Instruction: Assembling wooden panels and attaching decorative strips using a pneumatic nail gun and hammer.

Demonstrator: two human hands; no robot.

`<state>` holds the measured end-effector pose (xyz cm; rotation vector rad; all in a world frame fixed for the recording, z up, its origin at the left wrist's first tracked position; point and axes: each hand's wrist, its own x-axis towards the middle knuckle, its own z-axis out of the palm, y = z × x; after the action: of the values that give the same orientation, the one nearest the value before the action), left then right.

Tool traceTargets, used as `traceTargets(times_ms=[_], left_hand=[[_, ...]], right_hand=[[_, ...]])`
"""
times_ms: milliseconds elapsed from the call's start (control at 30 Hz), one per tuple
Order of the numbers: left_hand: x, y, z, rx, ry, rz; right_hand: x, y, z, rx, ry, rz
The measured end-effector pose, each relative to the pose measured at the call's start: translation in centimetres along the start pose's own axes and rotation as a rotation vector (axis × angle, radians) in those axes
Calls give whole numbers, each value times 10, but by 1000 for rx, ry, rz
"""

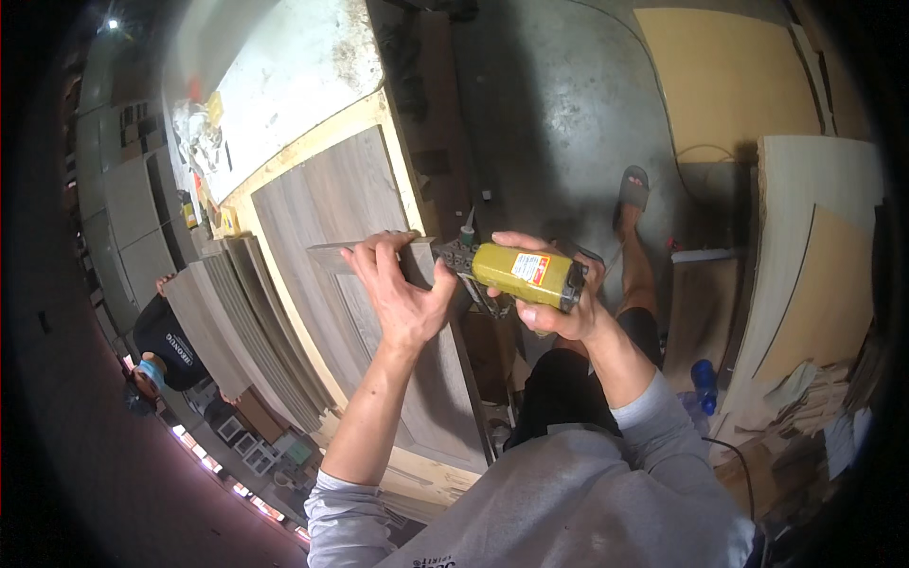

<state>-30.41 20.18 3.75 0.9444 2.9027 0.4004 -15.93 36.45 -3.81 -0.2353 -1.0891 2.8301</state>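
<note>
My right hand (572, 317) is wrapped around the yellow-green body of a trim router (516, 269), held sideways. Its dark base meets the end of a grey-brown wood-grain cabinet door (431, 374), with a raised frame and a recessed middle. The contact point itself is partly hidden. My left hand (398, 289) grips the door's corner, fingers over the frame rail and thumb down beside the router base. Beyond lies another wood-grain panel (327, 185) on the pale workbench (400, 151).
A row of upright panels (275, 331) stands along the bench's left side, where a person in dark clothes (170, 346) holds one. Leaning boards (795, 275) and a blue bottle (704, 383) are at right. A small green-topped bottle (467, 233) sits just past the router.
</note>
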Motion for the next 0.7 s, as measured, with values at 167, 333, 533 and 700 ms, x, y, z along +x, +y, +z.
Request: traceTargets(times_ms=[167,333,533,700], left_hand=[[1,0,-2,-3,-13,-21],[-5,-1,-1,-45,-10,-19],[-62,16,1,-162,-117,176],[-134,40,-10,-301,-259,143]], right_hand=[[-10,-18,-11,-7,55,141],[-12,-33,-35,12,45,136],[-4,-68,-45,-150,9,327],[11,-87,-50,-197,-138,448]])
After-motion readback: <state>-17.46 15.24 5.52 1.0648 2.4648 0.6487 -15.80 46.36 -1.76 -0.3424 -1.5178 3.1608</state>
